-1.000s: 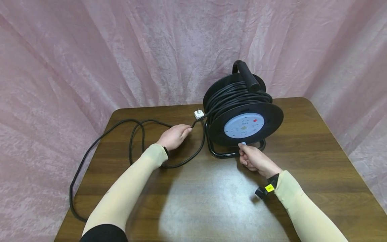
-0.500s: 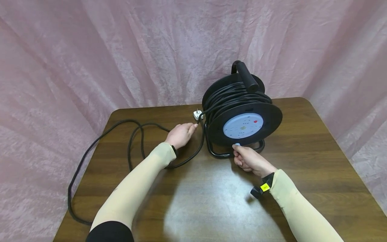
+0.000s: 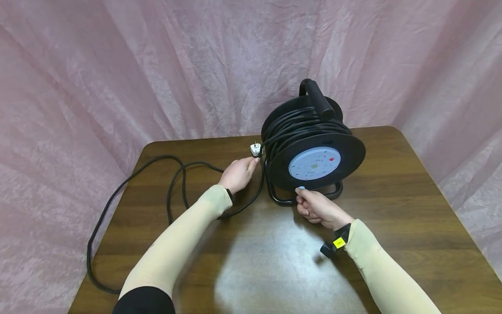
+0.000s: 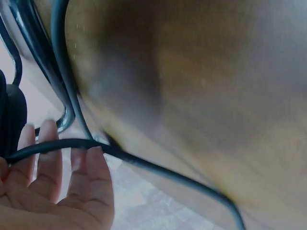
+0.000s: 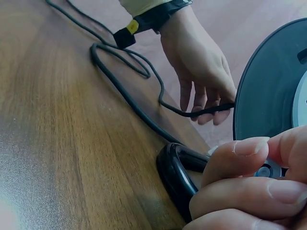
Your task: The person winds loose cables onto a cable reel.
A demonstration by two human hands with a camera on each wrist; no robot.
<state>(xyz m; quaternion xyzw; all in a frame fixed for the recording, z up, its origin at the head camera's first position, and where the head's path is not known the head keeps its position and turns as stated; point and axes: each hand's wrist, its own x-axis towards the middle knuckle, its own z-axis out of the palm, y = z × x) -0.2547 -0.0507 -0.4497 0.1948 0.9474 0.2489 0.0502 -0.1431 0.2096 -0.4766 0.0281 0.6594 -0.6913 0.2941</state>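
Observation:
A black cable reel [image 3: 276, 170] with a light blue socket panel [image 3: 315, 163] stands on the table, several turns of cable wound on its drum. My left hand [image 3: 238, 175] is beside it on the left, holding the loose black cable [image 4: 168, 175] close to where it runs onto the drum. That cable crosses the fingers, with the thumb against it. Below the panel, my right hand [image 3: 319, 209] pinches the small blue crank knob [image 3: 301, 188] between thumb and forefinger. In the right wrist view, curled fingers [image 5: 249, 196] partly cover the knob.
A white plug [image 3: 256, 149] stands near the table's back edge, left of the reel. Loose cable loops [image 3: 172, 192] spread over the left side, one reaching the table edge. The reel's black tube frame [image 3: 284, 202] rests on the wooden table [image 3: 408, 209]; a pink curtain [image 3: 219, 65] hangs behind.
My left hand has slid right along the cable toward the reel and plug. My right hand has moved a little left with the knob, and the reel face has turned slightly.

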